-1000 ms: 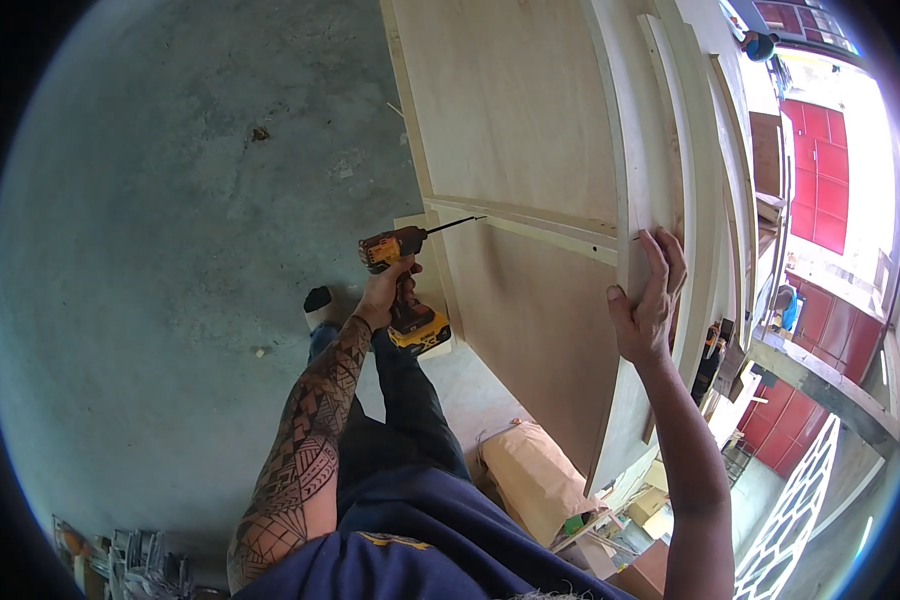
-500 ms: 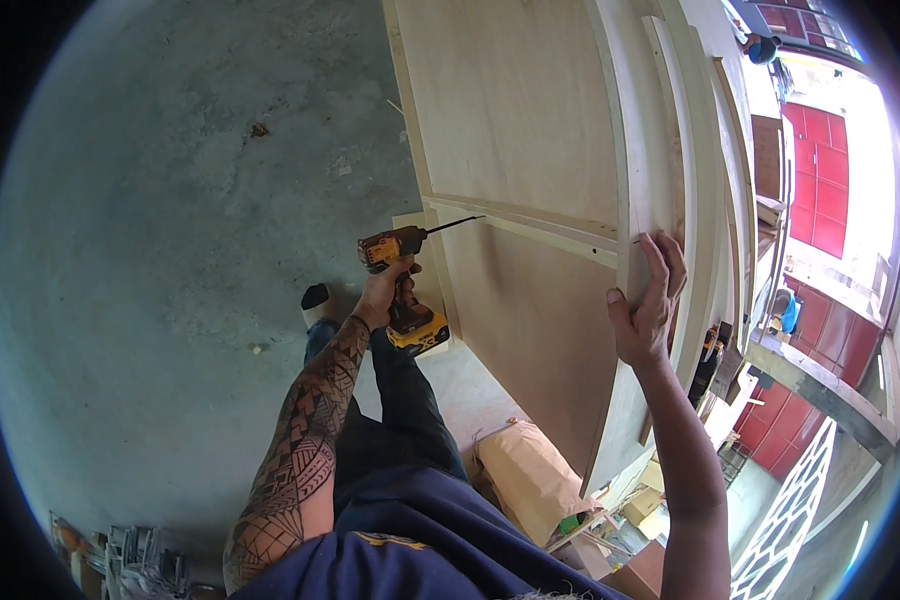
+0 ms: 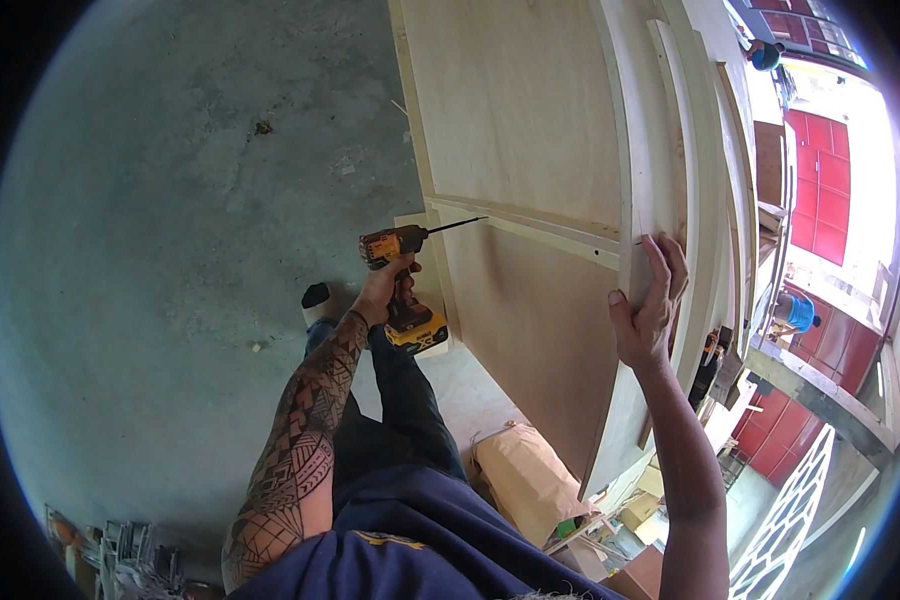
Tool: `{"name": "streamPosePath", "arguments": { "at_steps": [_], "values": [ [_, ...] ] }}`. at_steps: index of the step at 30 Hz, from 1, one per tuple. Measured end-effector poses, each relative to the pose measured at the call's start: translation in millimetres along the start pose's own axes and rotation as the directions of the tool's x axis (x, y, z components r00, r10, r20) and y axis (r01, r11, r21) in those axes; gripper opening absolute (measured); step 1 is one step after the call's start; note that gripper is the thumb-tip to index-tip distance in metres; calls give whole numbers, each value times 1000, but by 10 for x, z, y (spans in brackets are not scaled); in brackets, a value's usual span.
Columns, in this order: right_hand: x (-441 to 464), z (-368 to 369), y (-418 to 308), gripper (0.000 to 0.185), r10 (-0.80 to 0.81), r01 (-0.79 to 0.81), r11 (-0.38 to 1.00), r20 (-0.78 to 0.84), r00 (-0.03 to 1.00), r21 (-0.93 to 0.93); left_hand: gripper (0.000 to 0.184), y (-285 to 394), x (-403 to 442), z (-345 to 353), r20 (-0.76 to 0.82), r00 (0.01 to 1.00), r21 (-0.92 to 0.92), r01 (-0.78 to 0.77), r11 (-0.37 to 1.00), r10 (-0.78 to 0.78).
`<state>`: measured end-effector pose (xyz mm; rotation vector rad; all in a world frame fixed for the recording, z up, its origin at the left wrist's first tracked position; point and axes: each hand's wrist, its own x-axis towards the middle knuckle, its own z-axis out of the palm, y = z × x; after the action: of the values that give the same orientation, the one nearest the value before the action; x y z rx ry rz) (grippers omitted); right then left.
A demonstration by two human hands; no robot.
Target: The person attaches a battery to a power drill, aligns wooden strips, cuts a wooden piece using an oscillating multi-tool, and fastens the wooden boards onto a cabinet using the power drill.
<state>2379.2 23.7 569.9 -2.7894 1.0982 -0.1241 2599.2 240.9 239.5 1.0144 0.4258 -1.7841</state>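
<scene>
In the head view, the drill (image 3: 392, 245) has barely shifted, so work seems held at one spot; left hand (image 3: 378, 290) clasps it, bit (image 3: 455, 226) tip by the wooden rail (image 3: 550, 235), contact unclear; right hand (image 3: 650, 315) rests spread on the pale board (image 3: 642, 120); grey floor (image 3: 190, 200) left; far right, a blue-shirted person (image 3: 799, 315) has come into fuller view

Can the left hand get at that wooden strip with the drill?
Probably yes: the left hand grips the drill, its long bit points at the wooden strip, and nothing visible blocks the way.
</scene>
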Motion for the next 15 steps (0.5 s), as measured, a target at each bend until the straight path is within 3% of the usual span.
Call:
{"name": "streamPosePath", "arguments": {
  "at_steps": [15],
  "values": [
    [-7, -10, 11, 83, -4, 4, 1000, 0, 1000, -2, 30, 7, 93, -89, 24, 999, -41, 44, 998, -43]
  ]
}}
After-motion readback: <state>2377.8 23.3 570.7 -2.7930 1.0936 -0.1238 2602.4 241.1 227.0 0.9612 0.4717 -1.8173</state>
